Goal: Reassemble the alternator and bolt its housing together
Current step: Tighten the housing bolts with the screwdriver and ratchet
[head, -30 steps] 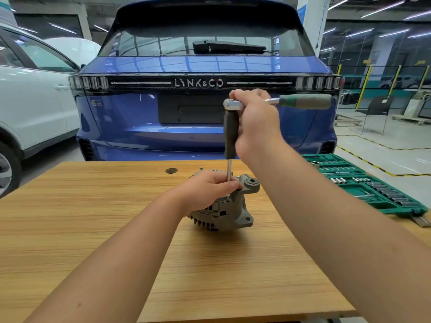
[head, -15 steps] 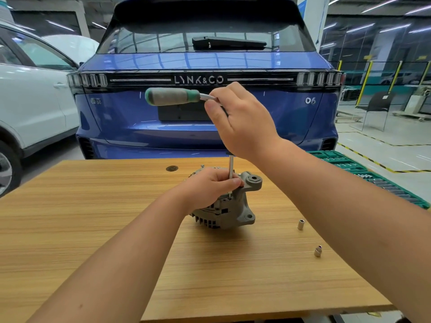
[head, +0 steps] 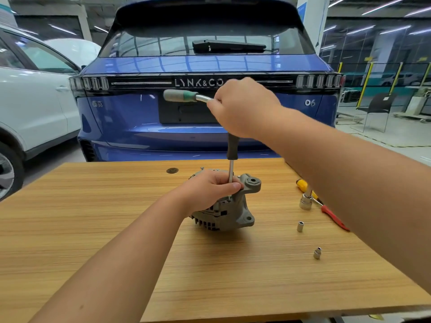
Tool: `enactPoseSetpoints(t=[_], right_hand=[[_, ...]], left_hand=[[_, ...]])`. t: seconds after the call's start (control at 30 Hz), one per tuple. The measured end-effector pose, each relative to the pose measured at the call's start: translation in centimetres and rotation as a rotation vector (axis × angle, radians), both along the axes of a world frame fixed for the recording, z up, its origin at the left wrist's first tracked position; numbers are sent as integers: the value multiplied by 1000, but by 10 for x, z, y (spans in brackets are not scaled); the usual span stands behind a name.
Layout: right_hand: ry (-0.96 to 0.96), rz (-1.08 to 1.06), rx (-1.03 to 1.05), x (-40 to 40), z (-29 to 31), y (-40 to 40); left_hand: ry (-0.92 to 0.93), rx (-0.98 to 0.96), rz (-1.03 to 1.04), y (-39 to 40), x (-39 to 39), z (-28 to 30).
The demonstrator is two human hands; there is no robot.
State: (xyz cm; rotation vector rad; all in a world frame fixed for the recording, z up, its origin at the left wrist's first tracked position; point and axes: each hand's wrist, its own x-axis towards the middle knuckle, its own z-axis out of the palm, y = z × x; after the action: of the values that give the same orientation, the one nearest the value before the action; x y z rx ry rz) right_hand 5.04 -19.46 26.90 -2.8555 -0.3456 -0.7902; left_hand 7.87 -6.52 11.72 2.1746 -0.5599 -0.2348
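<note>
alternator [head: 229,213], under left hand [head: 210,190] fingers [head: 229,186]

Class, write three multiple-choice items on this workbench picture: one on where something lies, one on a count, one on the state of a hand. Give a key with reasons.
1. Where is the red-handled tool?
A. On the table, right of the alternator
B. On the car
C. In the left hand

2. How many small loose sockets lie alone on the table, near its right edge?
A. None
B. Two
C. Five

3. What is the left hand doing?
A. Hanging idle
B. Pointing at the car
C. Gripping the alternator

Key: 1 A, it lies beside the right forearm; 2 B, one socket and another; 3 C, its fingers curl round the housing.
</note>
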Motion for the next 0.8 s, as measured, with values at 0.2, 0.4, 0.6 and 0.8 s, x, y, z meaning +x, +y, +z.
enactPoseSetpoints(t=[0.2, 0.4, 0.6, 0.8], right_hand=[[779, 406, 1255, -12, 8, -15], [354, 579, 1969, 7, -37, -8], [-551, 455, 468, 6, -59, -20], [-293, 378, 193, 2, -45, -16]], left_hand=[[21, -20, -3, 1, 2, 0], [19, -28, 2, 0, 2, 0], [8, -24, -8, 0, 4, 0], [4, -30, 6, -1, 3, -1]])
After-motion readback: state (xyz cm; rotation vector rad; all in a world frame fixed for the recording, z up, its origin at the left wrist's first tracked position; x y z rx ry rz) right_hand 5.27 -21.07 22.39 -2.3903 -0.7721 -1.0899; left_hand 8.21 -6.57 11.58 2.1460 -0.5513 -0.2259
